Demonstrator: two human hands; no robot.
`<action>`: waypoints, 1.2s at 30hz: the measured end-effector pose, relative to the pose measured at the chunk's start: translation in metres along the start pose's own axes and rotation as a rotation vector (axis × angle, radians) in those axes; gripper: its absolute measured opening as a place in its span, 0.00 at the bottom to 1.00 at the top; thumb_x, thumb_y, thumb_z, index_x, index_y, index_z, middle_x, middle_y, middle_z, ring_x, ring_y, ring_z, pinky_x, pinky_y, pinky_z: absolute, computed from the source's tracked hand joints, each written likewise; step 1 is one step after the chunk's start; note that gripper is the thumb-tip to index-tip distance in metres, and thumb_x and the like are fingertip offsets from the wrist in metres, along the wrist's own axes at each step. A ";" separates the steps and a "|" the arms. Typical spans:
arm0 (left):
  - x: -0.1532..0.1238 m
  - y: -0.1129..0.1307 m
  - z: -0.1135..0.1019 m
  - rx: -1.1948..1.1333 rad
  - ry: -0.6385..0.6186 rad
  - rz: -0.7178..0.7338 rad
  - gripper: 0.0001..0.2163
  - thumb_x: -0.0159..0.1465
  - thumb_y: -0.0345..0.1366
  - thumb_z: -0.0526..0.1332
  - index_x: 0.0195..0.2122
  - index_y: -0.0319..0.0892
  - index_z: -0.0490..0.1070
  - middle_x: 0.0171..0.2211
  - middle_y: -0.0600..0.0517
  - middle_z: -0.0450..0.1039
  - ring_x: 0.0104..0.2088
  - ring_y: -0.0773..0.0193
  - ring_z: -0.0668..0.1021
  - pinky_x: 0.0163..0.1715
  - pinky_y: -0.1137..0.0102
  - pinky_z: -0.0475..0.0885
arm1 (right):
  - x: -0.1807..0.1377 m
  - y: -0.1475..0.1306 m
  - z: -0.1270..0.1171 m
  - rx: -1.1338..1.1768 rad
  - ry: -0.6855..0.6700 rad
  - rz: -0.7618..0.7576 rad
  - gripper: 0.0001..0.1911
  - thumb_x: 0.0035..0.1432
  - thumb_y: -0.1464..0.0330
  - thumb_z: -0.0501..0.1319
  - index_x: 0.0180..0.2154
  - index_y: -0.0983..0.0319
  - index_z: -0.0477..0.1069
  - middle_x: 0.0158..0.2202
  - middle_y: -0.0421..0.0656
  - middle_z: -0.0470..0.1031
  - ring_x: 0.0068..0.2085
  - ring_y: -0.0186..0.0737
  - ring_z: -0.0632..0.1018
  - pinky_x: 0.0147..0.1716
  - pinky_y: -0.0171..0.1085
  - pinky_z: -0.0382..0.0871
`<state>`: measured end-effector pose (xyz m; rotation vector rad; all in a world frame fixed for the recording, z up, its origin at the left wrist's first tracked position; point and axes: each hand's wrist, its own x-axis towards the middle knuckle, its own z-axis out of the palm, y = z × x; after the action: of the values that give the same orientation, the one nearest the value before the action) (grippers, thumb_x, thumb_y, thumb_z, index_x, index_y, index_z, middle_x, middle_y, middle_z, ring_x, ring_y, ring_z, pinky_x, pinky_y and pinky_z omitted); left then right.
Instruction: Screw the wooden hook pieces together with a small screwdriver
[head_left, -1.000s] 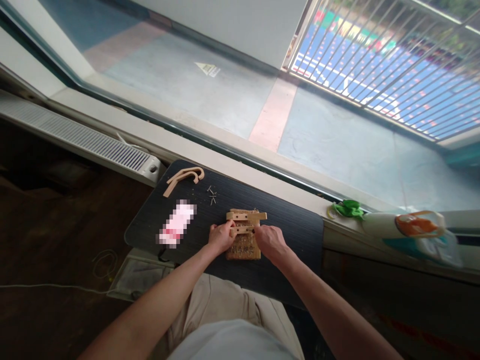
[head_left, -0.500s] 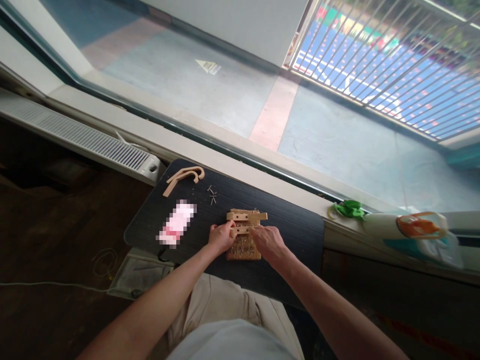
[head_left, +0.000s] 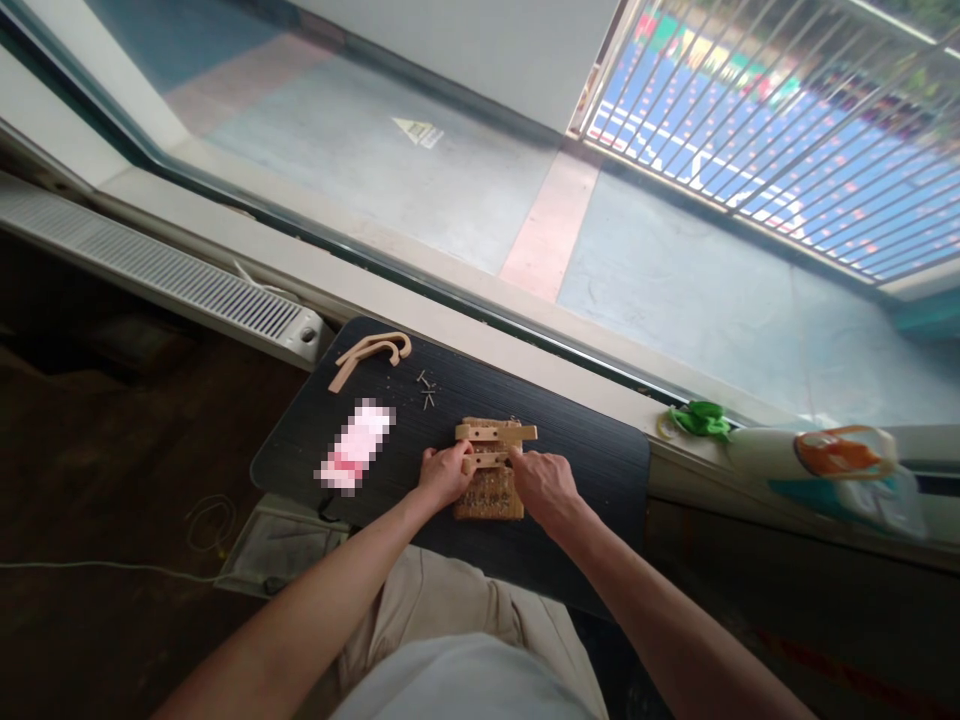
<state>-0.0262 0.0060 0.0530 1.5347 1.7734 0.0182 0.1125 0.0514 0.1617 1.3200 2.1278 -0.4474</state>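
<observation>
A small wooden board (head_left: 487, 493) lies on the black lap table (head_left: 600, 470), with two pale wooden bars across its far end. My left hand (head_left: 444, 474) is closed, pinching the left end of the nearer wooden bar (head_left: 489, 459). My right hand (head_left: 546, 485) is closed on the same bar's right end, fingertips at the far bar (head_left: 496, 432). Both hands rest on the board's sides.
Curved wooden pieces (head_left: 370, 355) lie at the table's far left corner, small metal screws (head_left: 426, 390) beside them, and a blurred pink packet (head_left: 355, 447). A window sill runs behind, holding a green item (head_left: 697, 418) and a white bottle (head_left: 810, 455). A radiator grille (head_left: 165, 285) is left.
My right hand has shifted slightly forward toward the bars. The left hand keeps its hold.
</observation>
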 end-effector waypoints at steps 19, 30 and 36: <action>0.001 -0.003 0.002 0.025 0.018 0.027 0.14 0.63 0.40 0.55 0.46 0.39 0.66 0.44 0.48 0.70 0.43 0.61 0.73 0.45 0.57 0.68 | 0.002 0.001 0.012 0.016 0.028 0.047 0.12 0.59 0.71 0.48 0.40 0.63 0.69 0.34 0.49 0.77 0.37 0.41 0.78 0.32 0.35 0.67; 0.002 -0.003 0.005 0.019 0.017 0.016 0.14 0.63 0.40 0.55 0.46 0.39 0.66 0.44 0.48 0.69 0.43 0.61 0.73 0.45 0.57 0.68 | 0.003 -0.005 0.007 0.021 -0.016 0.004 0.14 0.59 0.76 0.47 0.38 0.65 0.71 0.34 0.51 0.77 0.37 0.41 0.78 0.32 0.34 0.67; 0.003 -0.003 0.005 0.018 0.023 0.016 0.14 0.63 0.40 0.55 0.47 0.39 0.66 0.45 0.48 0.69 0.43 0.60 0.73 0.45 0.57 0.68 | 0.007 0.002 0.020 0.024 0.000 0.065 0.14 0.60 0.70 0.48 0.34 0.64 0.72 0.34 0.49 0.77 0.35 0.39 0.78 0.31 0.34 0.67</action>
<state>-0.0260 0.0055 0.0469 1.5676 1.7837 0.0280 0.1175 0.0459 0.1413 1.3990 2.0789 -0.4471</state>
